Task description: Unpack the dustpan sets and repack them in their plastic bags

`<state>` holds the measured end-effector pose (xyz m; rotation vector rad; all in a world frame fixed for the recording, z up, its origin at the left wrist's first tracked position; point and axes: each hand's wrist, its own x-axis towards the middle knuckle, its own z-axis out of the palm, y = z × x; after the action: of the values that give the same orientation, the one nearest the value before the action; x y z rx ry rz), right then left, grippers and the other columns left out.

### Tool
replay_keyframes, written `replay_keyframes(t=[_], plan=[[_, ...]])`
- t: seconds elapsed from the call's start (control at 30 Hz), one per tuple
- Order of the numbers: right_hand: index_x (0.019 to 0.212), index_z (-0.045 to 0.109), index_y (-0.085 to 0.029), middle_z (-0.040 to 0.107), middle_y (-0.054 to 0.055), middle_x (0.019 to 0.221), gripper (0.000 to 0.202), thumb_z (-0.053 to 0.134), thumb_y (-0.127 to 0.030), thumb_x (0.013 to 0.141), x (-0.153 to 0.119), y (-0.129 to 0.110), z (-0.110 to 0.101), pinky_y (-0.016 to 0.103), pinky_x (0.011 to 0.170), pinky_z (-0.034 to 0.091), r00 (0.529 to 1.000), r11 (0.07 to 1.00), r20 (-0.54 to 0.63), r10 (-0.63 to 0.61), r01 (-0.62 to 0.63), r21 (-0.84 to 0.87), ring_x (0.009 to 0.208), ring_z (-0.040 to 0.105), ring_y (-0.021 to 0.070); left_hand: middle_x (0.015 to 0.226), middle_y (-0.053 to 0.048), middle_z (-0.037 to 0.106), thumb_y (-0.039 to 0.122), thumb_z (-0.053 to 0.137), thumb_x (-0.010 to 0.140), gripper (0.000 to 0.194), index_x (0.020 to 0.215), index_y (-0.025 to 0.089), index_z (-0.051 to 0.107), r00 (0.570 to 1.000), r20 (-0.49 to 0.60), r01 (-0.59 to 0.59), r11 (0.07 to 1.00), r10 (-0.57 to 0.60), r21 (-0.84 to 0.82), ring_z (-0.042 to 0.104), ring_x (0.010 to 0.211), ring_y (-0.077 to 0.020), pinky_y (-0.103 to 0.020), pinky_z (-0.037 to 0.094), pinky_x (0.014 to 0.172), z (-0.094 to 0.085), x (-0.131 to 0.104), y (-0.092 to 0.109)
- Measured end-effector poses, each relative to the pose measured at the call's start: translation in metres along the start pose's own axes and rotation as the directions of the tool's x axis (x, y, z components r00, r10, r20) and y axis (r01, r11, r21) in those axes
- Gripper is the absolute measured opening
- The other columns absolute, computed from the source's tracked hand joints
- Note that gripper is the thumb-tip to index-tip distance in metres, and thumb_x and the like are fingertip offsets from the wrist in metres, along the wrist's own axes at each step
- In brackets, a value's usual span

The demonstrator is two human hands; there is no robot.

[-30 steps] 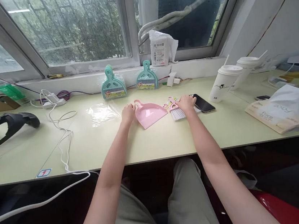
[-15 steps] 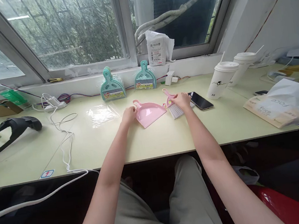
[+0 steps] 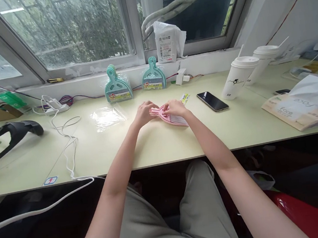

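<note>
My left hand (image 3: 144, 113) is closed at the handle end of a pink dustpan (image 3: 183, 125). My right hand (image 3: 174, 108) grips a small pink hand brush (image 3: 164, 111), which lies over the dustpan with its pale bristles pointing right. The two handles overlap beside my left fingertips, and my right hand hides part of the brush head. Just beyond that hand a yellow-green label card (image 3: 185, 98) rests on the table. Left of my left hand lies a clear plastic wrapper (image 3: 108, 118).
Two teal dustpan-and-brush packs (image 3: 118, 86) (image 3: 153, 75) lean against the window ledge. A phone (image 3: 212, 101), lidded paper cups (image 3: 239, 77) and a paper bag (image 3: 293, 108) are to the right. White cables (image 3: 69, 153) and a black curved frame (image 3: 13, 137) occupy the left.
My right hand has brought the brush left onto the dustpan. The dustpan has turned, and its handle is now beside the brush handle. The label card has come into view.
</note>
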<state>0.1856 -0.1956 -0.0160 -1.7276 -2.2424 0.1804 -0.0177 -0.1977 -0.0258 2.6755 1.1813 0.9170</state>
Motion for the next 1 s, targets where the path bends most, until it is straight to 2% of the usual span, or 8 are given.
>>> replay_keyframes(t=[0.03,0.1,0.2,0.3,0.47,0.63,0.87,1.0], plan=[[0.088,0.076,-0.026,0.073,0.002,0.101,0.022,0.072,-0.043,0.074,0.001,0.002,0.0,0.032,0.088,0.041,1.0,1.0,0.007,-0.001,0.001,0.013,0.1,0.062,0.0217,0.111,-0.008,0.064,0.029,0.073,0.075,0.031,0.106,0.023,0.071,0.999,-0.029,-0.021,0.994,0.024,0.104,0.056,0.103,-0.0232,-0.034,0.041,0.089,0.0,-0.002,-0.003],[0.087,0.076,-0.026,0.074,0.001,0.101,0.022,0.072,-0.043,0.074,0.002,0.005,0.001,0.03,0.087,0.041,1.0,0.999,0.01,-0.011,0.011,0.036,0.098,0.063,0.0204,0.115,-0.009,0.063,0.021,0.068,0.08,0.031,0.11,0.023,0.069,0.996,0.009,-0.086,0.963,0.086,0.255,0.055,0.108,-0.0241,-0.036,0.04,0.092,0.002,-0.005,-0.01],[0.086,0.076,-0.025,0.073,0.001,0.102,0.022,0.072,-0.042,0.074,0.002,0.007,0.005,0.028,0.082,0.043,1.0,0.996,0.001,-0.02,0.02,0.092,0.096,0.064,0.0195,0.106,-0.01,0.065,0.013,0.053,0.088,0.027,0.109,0.021,0.069,0.981,0.113,-0.189,0.918,0.159,0.349,0.057,0.1,-0.022,-0.034,0.042,0.086,0.009,-0.009,-0.014],[0.085,0.076,-0.024,0.073,0.001,0.103,0.021,0.072,-0.041,0.074,0.003,0.009,0.009,0.027,0.079,0.043,1.0,0.989,-0.007,-0.015,0.016,0.149,0.095,0.063,0.0189,0.102,-0.01,0.066,0.01,0.047,0.091,0.031,0.109,0.019,0.069,0.972,0.154,-0.225,0.891,0.177,0.393,0.059,0.096,-0.0217,-0.033,0.043,0.083,0.013,-0.009,-0.013],[0.084,0.076,-0.023,0.074,0.001,0.101,0.018,0.074,-0.036,0.072,0.006,0.013,0.011,0.026,0.078,0.044,1.0,0.979,0.012,-0.014,0.011,0.202,0.092,0.064,0.018,0.098,-0.01,0.068,0.01,0.046,0.091,0.032,0.108,0.02,0.071,0.976,0.199,-0.17,0.891,0.093,0.42,0.062,0.09,-0.0214,-0.031,0.043,0.072,0.013,-0.007,-0.007],[0.084,0.076,-0.022,0.074,0.001,0.102,0.018,0.073,-0.036,0.073,0.008,0.017,0.011,0.026,0.079,0.044,0.997,0.965,0.057,-0.052,0.035,0.258,0.091,0.064,0.0177,0.1,-0.01,0.069,0.006,0.044,0.088,0.039,0.109,0.021,0.072,0.971,0.239,-0.13,0.889,0.024,0.439,0.064,0.089,-0.0211,-0.03,0.041,0.069,0.011,-0.006,0.001],[0.087,0.076,-0.024,0.075,0.001,0.094,0.019,0.072,-0.036,0.073,0.008,0.013,0.007,0.025,0.074,0.044,0.996,0.986,0.082,-0.039,0.025,0.163,0.089,0.065,0.018,0.091,-0.009,0.069,0.005,0.043,0.085,0.042,0.109,0.023,0.072,0.967,0.256,-0.117,0.884,-0.004,0.452,0.065,0.082,-0.0205,-0.03,0.037,0.064,0.007,-0.003,0.006],[0.089,0.077,-0.026,0.076,0.0,0.095,0.02,0.072,-0.037,0.073,0.005,0.008,0.002,0.024,0.073,0.043,0.996,0.994,0.08,-0.037,0.028,0.106,0.09,0.065,0.0181,0.087,-0.009,0.069,0.007,0.045,0.084,0.037,0.103,0.021,0.074,0.968,0.252,-0.116,0.884,-0.002,0.452,0.065,0.078,-0.0208,-0.03,0.036,0.062,0.006,-0.003,0.008]])
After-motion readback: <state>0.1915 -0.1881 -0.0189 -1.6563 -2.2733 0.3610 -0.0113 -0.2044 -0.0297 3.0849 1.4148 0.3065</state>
